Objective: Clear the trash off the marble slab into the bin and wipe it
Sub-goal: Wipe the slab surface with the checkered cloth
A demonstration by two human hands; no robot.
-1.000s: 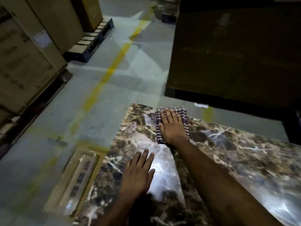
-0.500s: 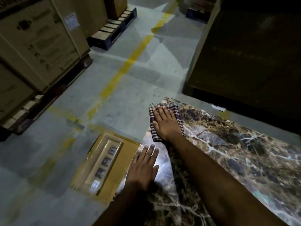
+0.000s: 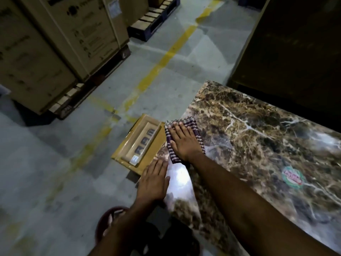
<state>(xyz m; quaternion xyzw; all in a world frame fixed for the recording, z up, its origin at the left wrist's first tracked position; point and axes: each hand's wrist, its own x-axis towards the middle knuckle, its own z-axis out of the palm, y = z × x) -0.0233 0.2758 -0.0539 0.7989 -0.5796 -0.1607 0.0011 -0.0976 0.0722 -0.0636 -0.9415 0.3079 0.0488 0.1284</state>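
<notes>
The right hand (image 3: 182, 142) lies flat, fingers straight and together, pressing a checked cloth (image 3: 170, 154) onto the marble slab (image 3: 258, 137) near its left edge. The left hand (image 3: 154, 180) rests open, palm down, just nearer the body on the same edge, gripping nothing.

The cloth looks soft, thin and light; it will likely bunch or slide under the palm, so spread, even pressure through the whole hand suits it better than a pinch. The polished slab seems hard, heavy and slick, with a bright glare patch between the two hands.

Well to the right of the right hand, a round red-and-green sticker or wrapper (image 3: 293, 177) lies flat on the slab; it may need peeling or picking up. Just left of the hands, a flat yellow package (image 3: 142, 143) lies on the floor against the slab. Cardboard boxes (image 3: 60, 43) stand farther beyond. No bin is visible.
</notes>
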